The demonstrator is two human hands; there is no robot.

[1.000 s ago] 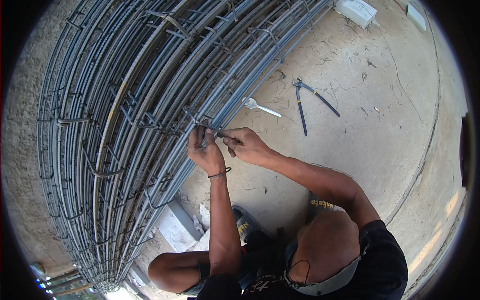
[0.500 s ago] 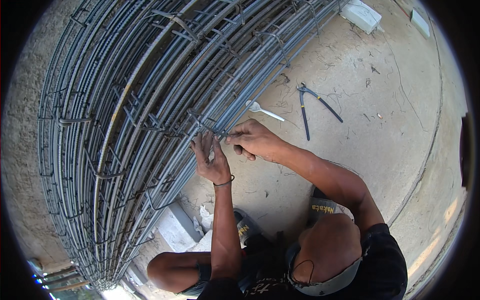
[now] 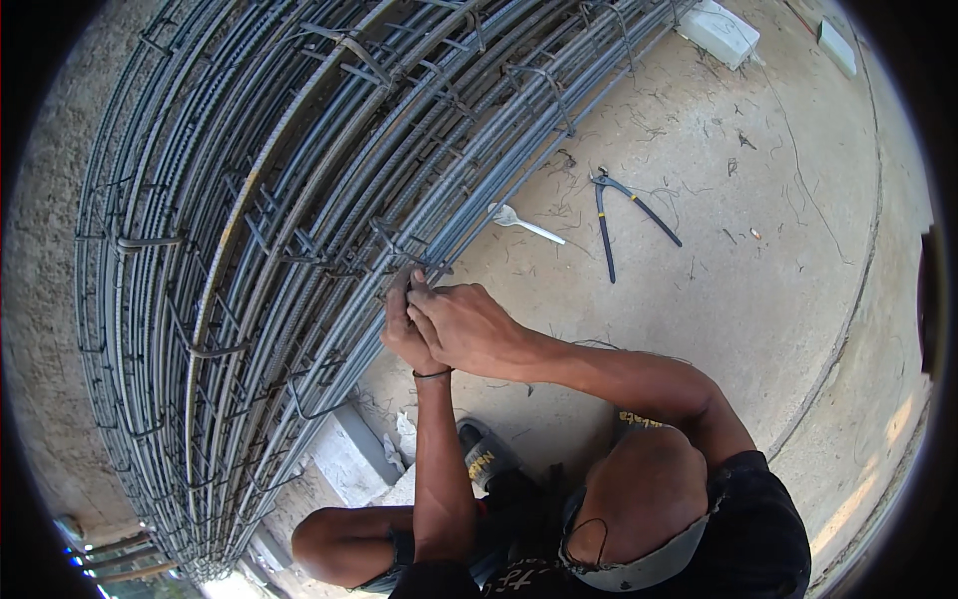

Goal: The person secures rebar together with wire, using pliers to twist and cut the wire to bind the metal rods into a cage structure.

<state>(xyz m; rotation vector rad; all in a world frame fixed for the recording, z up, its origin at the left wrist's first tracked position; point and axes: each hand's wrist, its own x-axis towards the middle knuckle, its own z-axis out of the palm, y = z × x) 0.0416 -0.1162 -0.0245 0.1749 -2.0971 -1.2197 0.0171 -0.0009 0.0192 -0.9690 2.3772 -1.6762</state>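
1. Straight to the rebar bundle (image 3: 329, 200): lying lengthwise on the concrete floor (image 3: 699, 329), long grey bars packed close, bent steel loops (image 3: 384, 232) threaded among them.
2. In tight at the bundle's right-hand edge, left hand (image 3: 402, 324): raised, fingertips right up by the outer bars, exact contact too small to tell; dark wristband (image 3: 432, 374) below.
3. Crossing over, right hand (image 3: 469, 324): touching the left, fingers bent inward. And the grip? Curled on both sides, contents hidden; cannot tell clenched on nothing from grasping something thin.
4. Careful with those fingertips! Possibly a nip between bars, from the roll of a loose one; possibly a scratch too, from a sharp steel end.
5. Close quarters, hands overlapping: perhaps a knock of one against the other, from a sudden slip.
6. Just beside that same edge, on the floor: white spoon (image 3: 529, 224), bowl toward the bars, crushable under a shifted bar.
7. Farther right, pincers (image 3: 624, 205), handles spread, thin wire scraps (image 3: 659, 130) around; perhaps a snag underfoot, from a careless step.
8. Outermost, at the bundle's upper right end: pale block (image 3: 718, 33).
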